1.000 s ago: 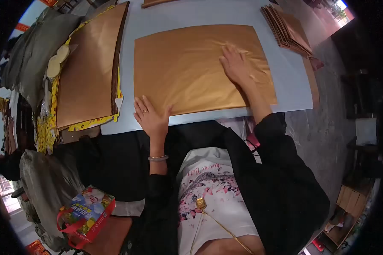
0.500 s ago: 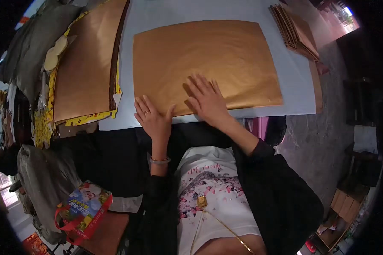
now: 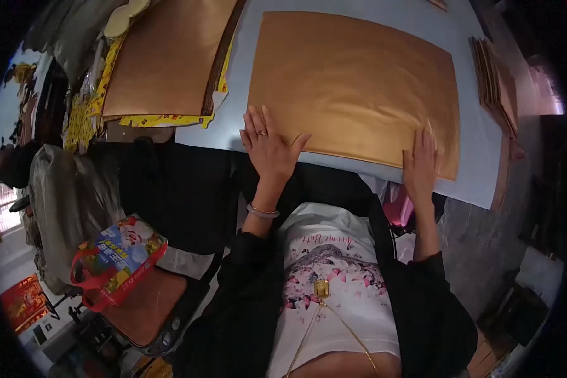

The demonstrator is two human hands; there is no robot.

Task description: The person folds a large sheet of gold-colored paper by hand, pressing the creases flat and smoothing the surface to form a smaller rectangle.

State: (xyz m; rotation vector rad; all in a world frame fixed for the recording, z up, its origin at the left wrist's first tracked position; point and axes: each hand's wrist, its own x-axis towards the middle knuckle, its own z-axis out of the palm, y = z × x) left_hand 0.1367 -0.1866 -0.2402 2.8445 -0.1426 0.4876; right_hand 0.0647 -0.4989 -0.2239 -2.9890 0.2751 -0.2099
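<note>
Both hands flat and open on gold sheet (image 3: 353, 82), gripping nothing. Left hand (image 3: 268, 148) pressed on near left corner, fingers spread, ring visible. Right hand (image 3: 420, 165) now at near right corner, moved there from the middle of near edge half a second before; probably smoothing finished along this edge. Sheet lying flat on pale table (image 3: 472, 183). Second gold stack (image 3: 170, 57) just beside, at left. Folded gold papers (image 3: 494, 82) at right.
</note>
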